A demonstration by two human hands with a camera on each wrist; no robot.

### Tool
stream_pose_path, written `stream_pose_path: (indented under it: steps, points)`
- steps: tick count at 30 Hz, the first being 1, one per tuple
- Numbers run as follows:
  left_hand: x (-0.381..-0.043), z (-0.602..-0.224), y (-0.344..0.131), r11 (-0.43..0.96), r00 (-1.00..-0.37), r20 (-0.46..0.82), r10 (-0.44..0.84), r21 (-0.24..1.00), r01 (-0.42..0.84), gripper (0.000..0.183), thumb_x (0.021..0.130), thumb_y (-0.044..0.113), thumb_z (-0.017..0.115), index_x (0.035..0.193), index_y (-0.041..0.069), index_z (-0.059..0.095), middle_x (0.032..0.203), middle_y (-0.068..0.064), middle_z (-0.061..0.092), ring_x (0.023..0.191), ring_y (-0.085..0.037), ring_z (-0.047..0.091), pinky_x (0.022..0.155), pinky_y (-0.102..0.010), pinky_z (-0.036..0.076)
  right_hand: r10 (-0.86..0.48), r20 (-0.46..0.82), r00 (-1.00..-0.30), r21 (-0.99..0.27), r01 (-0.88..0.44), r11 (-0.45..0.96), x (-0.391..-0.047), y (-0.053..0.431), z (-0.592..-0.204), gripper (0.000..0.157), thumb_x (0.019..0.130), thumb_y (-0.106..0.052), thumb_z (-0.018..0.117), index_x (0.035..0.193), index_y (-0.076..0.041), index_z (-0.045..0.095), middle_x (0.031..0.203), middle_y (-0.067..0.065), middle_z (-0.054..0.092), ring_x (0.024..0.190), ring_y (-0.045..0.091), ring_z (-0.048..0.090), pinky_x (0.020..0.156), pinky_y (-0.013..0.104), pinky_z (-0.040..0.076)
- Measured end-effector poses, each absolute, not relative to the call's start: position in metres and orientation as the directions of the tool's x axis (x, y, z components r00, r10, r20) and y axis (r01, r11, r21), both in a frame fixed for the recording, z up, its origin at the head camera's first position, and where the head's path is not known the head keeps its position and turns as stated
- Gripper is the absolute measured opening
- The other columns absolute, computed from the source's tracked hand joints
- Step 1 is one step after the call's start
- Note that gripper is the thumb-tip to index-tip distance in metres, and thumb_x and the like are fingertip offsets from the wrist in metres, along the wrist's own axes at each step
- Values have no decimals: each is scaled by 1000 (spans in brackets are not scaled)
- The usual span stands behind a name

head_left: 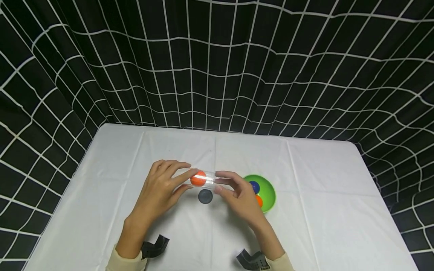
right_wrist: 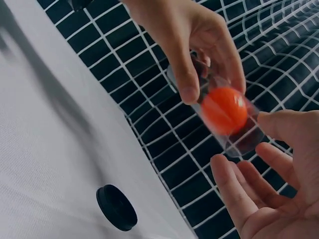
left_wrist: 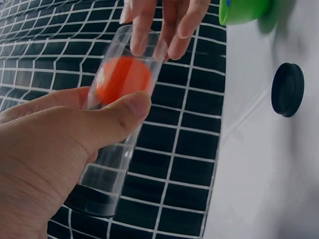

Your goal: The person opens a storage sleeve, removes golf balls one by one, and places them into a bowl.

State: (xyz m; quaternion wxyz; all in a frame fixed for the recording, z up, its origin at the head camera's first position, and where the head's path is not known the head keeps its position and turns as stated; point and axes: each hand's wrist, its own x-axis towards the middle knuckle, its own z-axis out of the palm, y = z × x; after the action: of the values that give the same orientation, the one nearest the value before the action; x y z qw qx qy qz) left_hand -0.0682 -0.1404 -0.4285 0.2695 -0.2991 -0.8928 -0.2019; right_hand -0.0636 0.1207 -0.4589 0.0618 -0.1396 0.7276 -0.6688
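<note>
A clear tube (head_left: 209, 180) lies tilted above the table, with an orange ball (head_left: 198, 178) inside it. My left hand (head_left: 162, 184) grips the tube round its side, thumb and fingers on opposite sides near the ball. In the left wrist view the tube's lower end has a dark cap (left_wrist: 92, 200). At the other end of the tube is my right hand (head_left: 239, 194), its fingers loosely spread and the fingertips at the rim; how firmly they touch is unclear. A dark round lid (head_left: 205, 196) rests on the white cloth below the tube.
To the right, partly behind my right hand, stands a green bowl (head_left: 270, 194) holding a blue ball (head_left: 254, 187) and an orange ball (head_left: 259, 201). A white cloth (head_left: 162, 143) covers the table. Black netting with white lines (head_left: 210, 75) rises at the back and sides.
</note>
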Motion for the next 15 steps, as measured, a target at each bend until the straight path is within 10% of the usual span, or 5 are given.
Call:
stream_pose_path:
  steps: [15]
  points:
    - [-65,-426,-142,770,-725,555,408,218,600,48,85,26,90,131,25,76,127,-1,74,118,-24,66,107,-46,46,-231,85,-969,-995,-96,38,-63,126,-455,42,95,-2,75,136,-3,65,132,17,71,108,7,74,86,21,62]
